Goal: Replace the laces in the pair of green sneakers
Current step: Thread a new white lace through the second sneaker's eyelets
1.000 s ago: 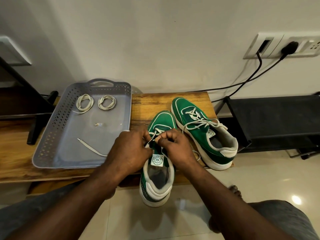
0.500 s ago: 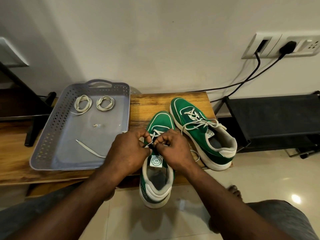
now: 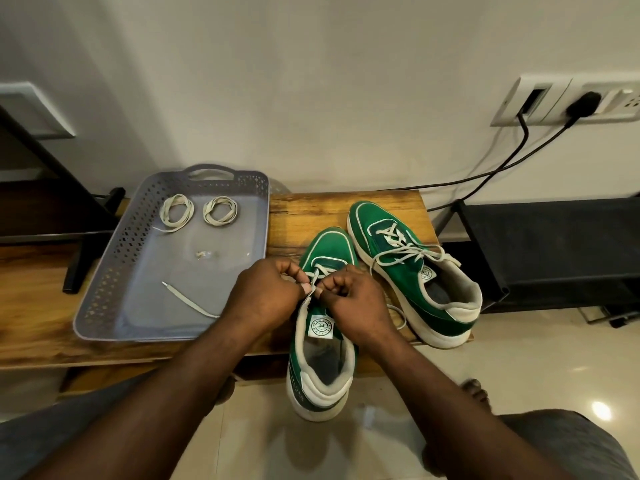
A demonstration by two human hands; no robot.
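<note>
Two green sneakers stand on a wooden bench (image 3: 339, 209). The near sneaker (image 3: 320, 362) overhangs the bench's front edge, heel toward me. My left hand (image 3: 263, 299) and my right hand (image 3: 353, 299) meet over its eyelets, and each pinches part of its white lace (image 3: 320, 273). One end of that lace (image 3: 188, 301) trails left into the tray. The far sneaker (image 3: 415, 268) lies to the right with its white lace loosely threaded and untied. Two coiled off-white laces (image 3: 176, 209) (image 3: 220, 210) lie at the back of the tray.
A grey perforated tray (image 3: 114, 271) sits on the bench's left half, with a small scrap (image 3: 204, 255) inside. A black rack (image 3: 554, 251) stands at the right. Black cables (image 3: 502, 168) hang from wall sockets. My bare foot (image 3: 476, 393) rests on the tiled floor.
My hands stay at the near sneaker's eyelets, fingers shifting slightly on the lace. The view has drifted a little; the shoes and tray have not moved.
</note>
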